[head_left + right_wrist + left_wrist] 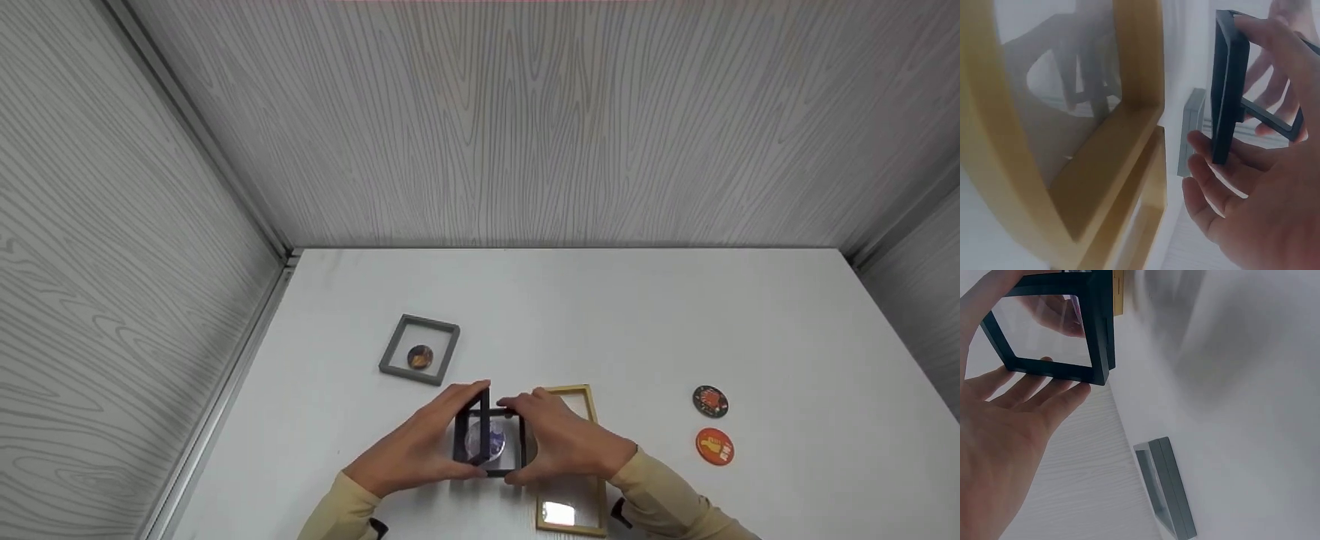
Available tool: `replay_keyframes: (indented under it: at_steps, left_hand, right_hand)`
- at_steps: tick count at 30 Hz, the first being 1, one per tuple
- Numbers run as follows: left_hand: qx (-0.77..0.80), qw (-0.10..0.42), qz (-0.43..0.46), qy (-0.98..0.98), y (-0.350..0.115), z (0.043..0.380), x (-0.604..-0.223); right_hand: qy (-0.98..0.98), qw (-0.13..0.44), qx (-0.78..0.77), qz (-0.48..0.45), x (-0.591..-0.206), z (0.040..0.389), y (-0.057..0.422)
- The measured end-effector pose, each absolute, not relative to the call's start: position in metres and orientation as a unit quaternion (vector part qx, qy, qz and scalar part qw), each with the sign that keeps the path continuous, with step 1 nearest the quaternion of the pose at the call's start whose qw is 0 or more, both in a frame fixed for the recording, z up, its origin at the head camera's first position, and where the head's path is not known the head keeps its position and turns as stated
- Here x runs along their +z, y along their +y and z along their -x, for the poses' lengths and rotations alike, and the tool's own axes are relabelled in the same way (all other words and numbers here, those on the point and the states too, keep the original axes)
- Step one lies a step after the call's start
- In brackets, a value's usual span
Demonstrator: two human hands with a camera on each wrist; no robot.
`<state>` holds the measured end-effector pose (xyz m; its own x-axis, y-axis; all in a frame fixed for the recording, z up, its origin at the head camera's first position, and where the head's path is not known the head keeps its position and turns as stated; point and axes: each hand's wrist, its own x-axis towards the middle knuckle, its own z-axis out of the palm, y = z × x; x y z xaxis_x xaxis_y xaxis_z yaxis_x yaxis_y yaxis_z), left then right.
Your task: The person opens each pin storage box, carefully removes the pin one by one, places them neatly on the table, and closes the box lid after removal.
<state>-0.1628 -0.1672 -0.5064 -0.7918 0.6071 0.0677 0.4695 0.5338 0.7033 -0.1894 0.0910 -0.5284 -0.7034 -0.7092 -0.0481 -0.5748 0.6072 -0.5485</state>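
Note:
Between my hands is a black two-part display frame (485,427) with clear panes, its halves parted at an angle. The left hand (420,446) grips one half by its top and bottom edges, thumb opposite the fingers. The other half (1231,84) is pinched along its edges by the right hand (566,439). A round purple badge (496,441) shows behind the clear pane, partly covered by the left half's black edge. Beneath the right hand and wrist lies a larger gold frame (602,502), partly hidden by them.
To the far left on the white table (637,322) lies a grey frame (390,356) with a small dark round badge (420,357) inside its outline. At the right are a black-and-red badge (710,402) and an orange badge (715,447). Wood-patterned panels (480,135) enclose the table.

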Motion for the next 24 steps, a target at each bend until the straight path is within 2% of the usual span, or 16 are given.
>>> replay_keyframes:
  at_steps: [5, 14, 24]
  left_hand:
    - [0.367, 0.098, -0.295, 0.877, -0.175, 0.157, -0.509]
    - [0.39, 0.113, -0.28, 0.87, -0.184, 0.15, -0.517]
    - [0.416, 0.125, -0.266, 0.86, -0.189, 0.147, -0.524]
  right_hand:
    - [0.895, 0.115, -0.202, 0.38, -0.531, 0.187, 0.081]
    - [0.893, 0.077, -0.201, 0.396, -0.54, 0.181, 0.069]
    - [0.888, 0.068, -0.212, 0.402, -0.547, 0.177, 0.062]
